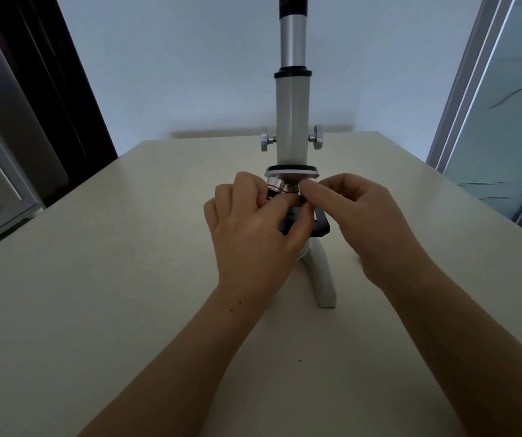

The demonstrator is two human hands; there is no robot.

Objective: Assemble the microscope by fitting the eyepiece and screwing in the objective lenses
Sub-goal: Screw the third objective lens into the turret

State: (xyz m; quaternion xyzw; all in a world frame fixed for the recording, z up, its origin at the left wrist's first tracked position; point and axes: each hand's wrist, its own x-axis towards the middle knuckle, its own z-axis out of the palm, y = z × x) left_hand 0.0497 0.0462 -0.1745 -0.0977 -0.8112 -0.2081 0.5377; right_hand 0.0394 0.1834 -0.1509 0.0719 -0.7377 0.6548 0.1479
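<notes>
The microscope [292, 121] stood upright near the middle of the table [95, 279], its base foot [324, 279] pointing toward the person. A black part capped the tube at the top edge of the view, probably the eyepiece [291, 7] already seated.

Both hands worked under the nosepiece [291, 171], above the black stage [319, 227]. The left hand [250, 228] had its fingers curled round the silver objective [274, 186], which bore a red ring and sat in the nosepiece. The right hand [357, 216] pinched a second objective [302, 197] between thumb and forefinger, just beside the first; most of that part was hidden by the fingertips.

The objectives appeared small, rigid, light metal barrels with smooth walls, likely slippery. They should be held by the barrel only, never by the glass tip. Fine threads would cross easily, so the barrel should be kept square to its socket and turned gently. The stand looked heavy enough to stay put.
</notes>
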